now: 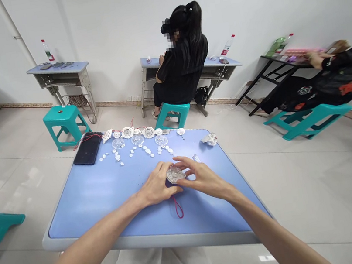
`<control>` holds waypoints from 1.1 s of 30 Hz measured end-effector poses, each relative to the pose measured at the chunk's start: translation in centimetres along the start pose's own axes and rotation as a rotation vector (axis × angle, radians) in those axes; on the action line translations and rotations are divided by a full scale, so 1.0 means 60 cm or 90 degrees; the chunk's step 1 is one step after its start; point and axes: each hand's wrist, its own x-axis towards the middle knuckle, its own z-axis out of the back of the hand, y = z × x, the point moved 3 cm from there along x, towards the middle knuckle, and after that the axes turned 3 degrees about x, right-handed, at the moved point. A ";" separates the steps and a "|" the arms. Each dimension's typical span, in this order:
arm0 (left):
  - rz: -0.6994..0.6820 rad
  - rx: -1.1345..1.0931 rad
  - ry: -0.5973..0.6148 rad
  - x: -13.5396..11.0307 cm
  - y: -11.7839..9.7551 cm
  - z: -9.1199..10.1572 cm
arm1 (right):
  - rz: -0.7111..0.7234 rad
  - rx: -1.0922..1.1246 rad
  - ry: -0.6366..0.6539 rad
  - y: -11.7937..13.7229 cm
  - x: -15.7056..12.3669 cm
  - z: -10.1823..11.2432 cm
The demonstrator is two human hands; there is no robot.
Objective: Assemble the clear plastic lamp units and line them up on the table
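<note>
My left hand [155, 187] and my right hand [202, 177] meet over the middle of the blue table [101, 205]. Both pinch a small clear plastic round piece [175, 174] between their fingertips, just above the tabletop. A red cord [177, 207] trails from under the hands toward me. Farther back lie several small white and clear round parts [138, 144] in rows, some joined by a thin red wire. A crumpled clear piece [210, 139] sits to the right of them.
A black phone [87, 148] lies at the table's back left corner. Teal stools [64, 122] stand about on the tiled floor. A person in black [182, 65] sits at a desk behind, back turned. Another person [335, 73] works at a black table on the right.
</note>
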 end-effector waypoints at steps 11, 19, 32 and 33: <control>0.012 0.044 0.024 0.004 0.002 -0.007 | 0.053 -0.004 0.052 -0.005 -0.002 0.004; 0.025 0.103 -0.008 0.003 0.004 -0.013 | -0.027 -0.133 -0.219 -0.017 -0.015 0.087; 0.015 0.099 -0.036 0.003 0.005 -0.011 | -0.292 -0.399 -0.216 -0.080 0.011 0.079; 0.015 0.099 -0.037 0.003 0.005 -0.011 | -0.288 -0.371 -0.217 -0.083 0.012 0.081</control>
